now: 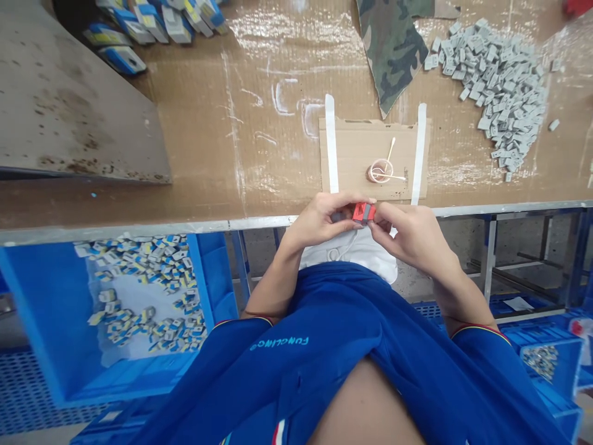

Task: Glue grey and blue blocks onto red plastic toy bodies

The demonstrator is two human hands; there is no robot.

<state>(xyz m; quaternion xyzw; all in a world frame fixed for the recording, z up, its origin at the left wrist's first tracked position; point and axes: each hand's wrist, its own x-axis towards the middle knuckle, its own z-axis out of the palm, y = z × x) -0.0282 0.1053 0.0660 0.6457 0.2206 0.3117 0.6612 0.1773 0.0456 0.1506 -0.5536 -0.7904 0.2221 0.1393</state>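
Observation:
My left hand (319, 219) and my right hand (407, 232) meet above the table's front edge. Between their fingertips is a small red plastic part (364, 212), pinched mainly by my right hand. A small grey part (338, 217) sits in my left fingers, against the red part's left side. Just ahead of my hands lies a taped cardboard sheet (365, 154). On it rest a small translucent ring (380, 170) and a cotton swab (390, 154). A heap of small grey parts (491, 93) lies on the table to the right.
A camouflage cloth (393, 43) lies at the far edge of the cardboard-covered table (259, 154). A grey metal sheet (69, 99) covers the left. Blue-and-yellow parts fill a blue crate (139, 296) below the steel table edge (139, 226); more stand at top left (139, 21).

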